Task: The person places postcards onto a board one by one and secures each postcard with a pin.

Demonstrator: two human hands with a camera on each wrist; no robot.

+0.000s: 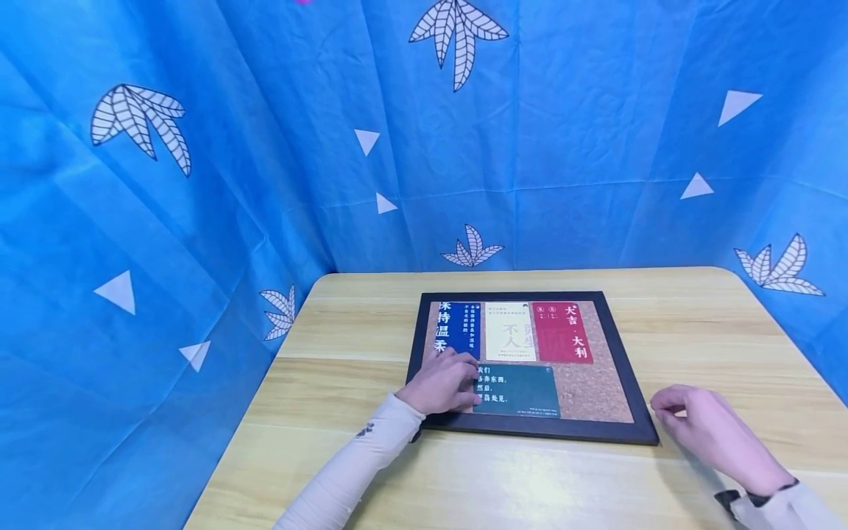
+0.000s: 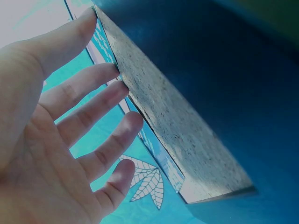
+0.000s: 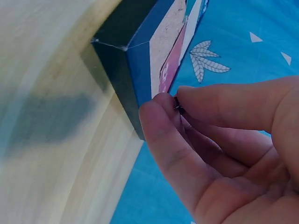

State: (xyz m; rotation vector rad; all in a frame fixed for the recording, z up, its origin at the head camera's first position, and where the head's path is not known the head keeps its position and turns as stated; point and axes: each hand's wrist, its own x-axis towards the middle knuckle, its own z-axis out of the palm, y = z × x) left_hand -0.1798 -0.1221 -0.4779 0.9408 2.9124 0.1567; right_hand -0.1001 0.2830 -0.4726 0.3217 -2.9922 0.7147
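A black-framed cork board (image 1: 599, 394) lies on the table with a green card (image 1: 526, 401) on its lower part. My left hand (image 1: 442, 383) is over the board's left side, its fingertips at the green card's left edge and the fingers loosely spread in the left wrist view. Beside the frame's lower right corner, my right hand (image 1: 712, 430) pinches a small dark object (image 3: 177, 106) between thumb and fingertips. That object is mostly hidden, and its kind cannot be told. A blue card (image 1: 457, 331), a cream card (image 1: 510, 346) and a red card (image 1: 563, 335) line the board's upper part.
The board rests on a light wooden table (image 1: 324, 390). A blue curtain (image 1: 563, 169) with white leaf and triangle prints hangs behind the table and along its left side. Bare cork shows at the board's lower right.
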